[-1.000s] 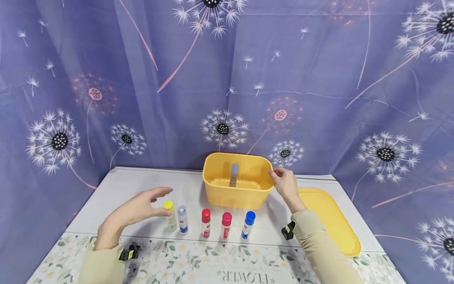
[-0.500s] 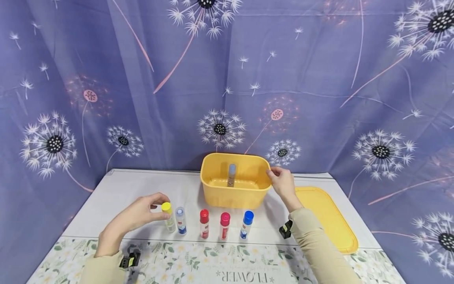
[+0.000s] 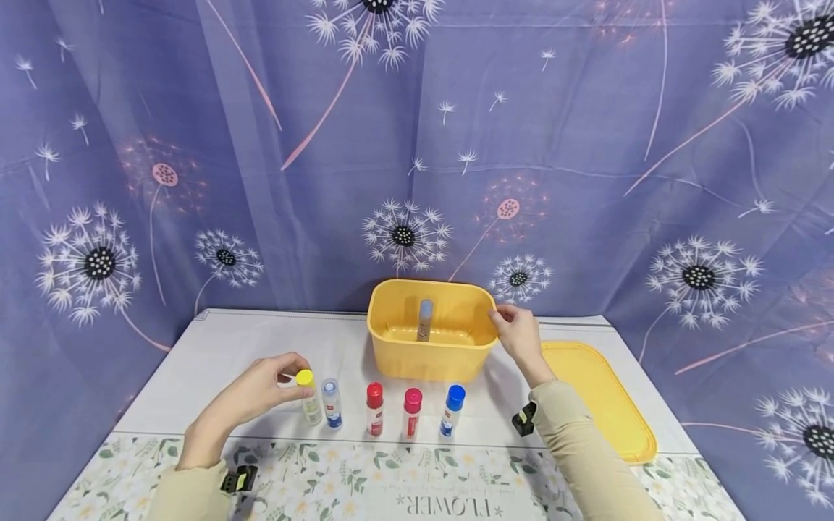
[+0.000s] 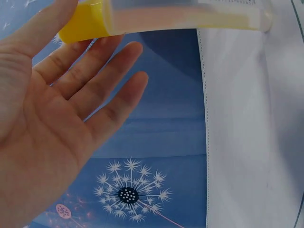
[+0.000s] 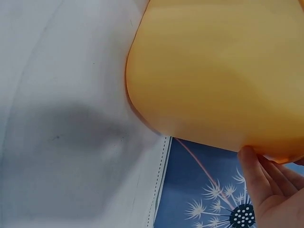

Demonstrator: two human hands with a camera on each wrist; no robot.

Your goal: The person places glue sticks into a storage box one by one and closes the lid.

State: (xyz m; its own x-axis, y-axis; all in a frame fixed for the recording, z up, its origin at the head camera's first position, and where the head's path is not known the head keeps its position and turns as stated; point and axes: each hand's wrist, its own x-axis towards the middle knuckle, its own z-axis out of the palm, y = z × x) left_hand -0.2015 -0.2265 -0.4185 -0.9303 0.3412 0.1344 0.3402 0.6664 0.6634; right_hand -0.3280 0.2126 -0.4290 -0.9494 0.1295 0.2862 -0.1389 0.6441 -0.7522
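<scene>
In the head view my left hand (image 3: 250,391) pinches the yellow cap of a clear glue stick (image 3: 312,409) between thumb and fingers; the stick stands on the table at the left end of a row. The left wrist view shows its yellow cap (image 4: 85,21) by my thumb, the other fingers spread below. Close beside it stands a glue stick with a clear cap (image 3: 331,405). My right hand (image 3: 521,340) grips the right rim of a yellow bin (image 3: 430,360). Inside the bin another clear-capped glue stick (image 3: 424,322) stands upright.
Farther right in the row are a red-capped glue stick (image 3: 374,410), a pink-capped one (image 3: 412,414) and a blue-capped one (image 3: 452,411). A yellow lid (image 3: 599,398) lies flat right of the bin, partly behind my right arm. A purple dandelion curtain (image 3: 313,239) hangs behind the table.
My left hand has closed from spread fingers to a pinch on the yellow cap. The right hand stays at the bin rim. The head view has shifted slightly.
</scene>
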